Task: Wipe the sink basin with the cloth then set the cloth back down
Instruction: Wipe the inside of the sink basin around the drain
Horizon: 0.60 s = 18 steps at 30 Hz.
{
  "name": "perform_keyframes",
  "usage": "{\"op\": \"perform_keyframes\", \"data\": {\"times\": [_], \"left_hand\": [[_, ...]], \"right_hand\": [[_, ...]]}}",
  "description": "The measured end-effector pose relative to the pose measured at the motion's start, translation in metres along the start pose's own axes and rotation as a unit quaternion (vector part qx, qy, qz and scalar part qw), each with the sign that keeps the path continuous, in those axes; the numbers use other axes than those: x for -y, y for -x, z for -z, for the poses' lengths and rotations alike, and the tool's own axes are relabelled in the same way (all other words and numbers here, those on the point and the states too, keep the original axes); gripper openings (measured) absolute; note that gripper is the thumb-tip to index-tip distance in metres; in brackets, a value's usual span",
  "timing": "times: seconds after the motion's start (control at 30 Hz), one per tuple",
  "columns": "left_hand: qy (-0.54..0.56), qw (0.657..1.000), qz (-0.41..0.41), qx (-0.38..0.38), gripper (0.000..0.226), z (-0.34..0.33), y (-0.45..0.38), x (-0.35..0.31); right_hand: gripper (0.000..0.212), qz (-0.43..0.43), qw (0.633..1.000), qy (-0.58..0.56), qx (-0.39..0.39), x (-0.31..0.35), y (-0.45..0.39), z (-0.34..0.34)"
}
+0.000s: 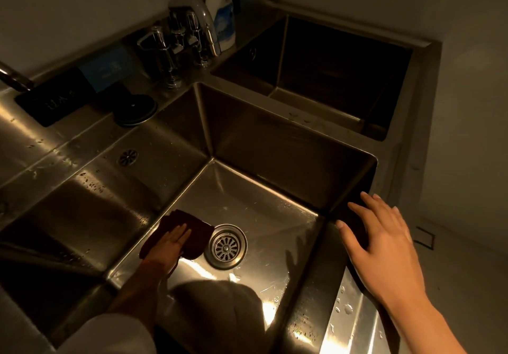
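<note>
Head view, our left hand [171, 241] flat on one dark cloth [180, 232] in sink basin [261, 216], drain [227, 246] at three o'clock, right hand [384, 241] spread on rim, one bottle [220, 10] at twelve.

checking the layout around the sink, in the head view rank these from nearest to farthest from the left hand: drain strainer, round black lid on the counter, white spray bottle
From the left hand, pressing the cloth on the basin floor:
1. Drain strainer, just to its right on the basin floor.
2. Round black lid, on the counter ledge behind the basin, to the left.
3. White spray bottle, at the back wall behind the taps.
</note>
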<state>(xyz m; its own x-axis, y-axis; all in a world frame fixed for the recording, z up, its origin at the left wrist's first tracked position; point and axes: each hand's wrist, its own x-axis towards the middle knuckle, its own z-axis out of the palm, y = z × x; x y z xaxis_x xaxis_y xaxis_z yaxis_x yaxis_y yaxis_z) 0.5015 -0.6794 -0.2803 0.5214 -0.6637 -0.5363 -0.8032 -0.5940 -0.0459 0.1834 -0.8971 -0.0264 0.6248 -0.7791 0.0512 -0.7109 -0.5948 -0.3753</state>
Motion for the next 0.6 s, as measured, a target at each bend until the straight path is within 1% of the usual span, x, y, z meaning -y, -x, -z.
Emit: {"op": "perform_keyframes", "data": {"times": [0.27,0.6], "left_hand": [[-0.022,1.000,-0.012,-0.002,0.065,0.012,-0.008,-0.005],[-0.030,0.999,-0.018,-0.009,0.066,0.045,-0.053,-0.031]], "right_hand": [[0.047,-0.002,1.000,0.004,0.001,0.001,0.001,0.001],[0.066,-0.009,1.000,0.008,0.002,0.002,-0.001,0.000]]}}
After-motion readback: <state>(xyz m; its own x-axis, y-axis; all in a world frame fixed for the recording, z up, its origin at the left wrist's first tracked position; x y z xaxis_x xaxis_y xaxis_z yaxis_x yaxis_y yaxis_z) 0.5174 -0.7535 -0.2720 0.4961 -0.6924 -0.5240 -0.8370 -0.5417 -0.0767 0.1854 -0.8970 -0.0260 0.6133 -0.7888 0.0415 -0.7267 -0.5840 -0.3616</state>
